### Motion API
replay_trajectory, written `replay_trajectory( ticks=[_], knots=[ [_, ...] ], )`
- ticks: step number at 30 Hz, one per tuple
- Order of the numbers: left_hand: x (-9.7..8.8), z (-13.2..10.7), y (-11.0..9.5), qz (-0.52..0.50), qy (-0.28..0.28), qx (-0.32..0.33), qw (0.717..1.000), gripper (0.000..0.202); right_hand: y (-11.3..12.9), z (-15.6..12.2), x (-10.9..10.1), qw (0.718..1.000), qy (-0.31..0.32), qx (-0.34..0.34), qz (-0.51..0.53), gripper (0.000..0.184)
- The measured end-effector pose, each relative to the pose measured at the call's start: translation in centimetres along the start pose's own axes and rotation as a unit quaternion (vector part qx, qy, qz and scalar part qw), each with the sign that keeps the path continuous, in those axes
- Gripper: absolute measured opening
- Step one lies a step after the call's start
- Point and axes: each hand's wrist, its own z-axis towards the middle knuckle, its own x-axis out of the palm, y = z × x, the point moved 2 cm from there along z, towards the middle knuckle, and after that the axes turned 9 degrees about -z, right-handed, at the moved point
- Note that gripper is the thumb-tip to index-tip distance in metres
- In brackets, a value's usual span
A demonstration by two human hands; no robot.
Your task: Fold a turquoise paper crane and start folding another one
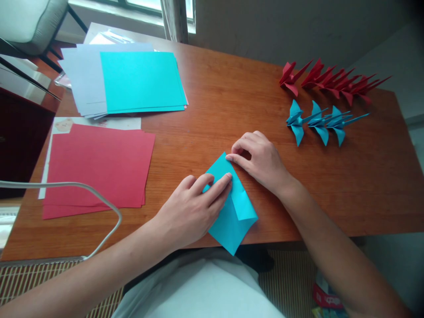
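A partly folded blue paper lies at the near edge of the wooden table. My left hand rests flat on its left half, fingers stretched out and pressing the fold. My right hand has curled fingers, with the fingertip pinning the paper's top corner. One flap of the paper is folded over along the right side, and its lower corner hangs past the table edge.
Red sheets lie at the left, blue sheets on pale sheets behind them. Several red origami cranes and three blue origami cranes stand at the far right. A white cable loops over the left edge.
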Motion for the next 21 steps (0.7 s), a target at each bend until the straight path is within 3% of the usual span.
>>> replay_trajectory(
  ticks=[7, 11, 15, 21],
  knots=[
    [0.0, 0.0, 0.1, 0.004, 0.004, -0.003, 1.0, 0.04, -0.7, 2.9, 0.8, 1.0, -0.008, -0.008, -0.005, 0.022],
    [-0.1, 0.0, 0.1, 0.003, 0.0, -0.001, 1.0, 0.041, -1.0, 3.2, 0.6, 0.999, -0.02, -0.006, 0.027, 0.023],
    [-0.1, 0.1, 0.1, -0.005, -0.007, -0.007, 1.0, 0.043, -0.9, 2.0, 0.0, 0.998, -0.022, -0.026, 0.052, 0.027],
    [-0.1, 0.0, 0.0, -0.006, -0.002, -0.009, 1.0, 0.039, -0.8, -1.9, -0.6, 0.999, 0.01, -0.03, 0.007, 0.027]
  ],
)
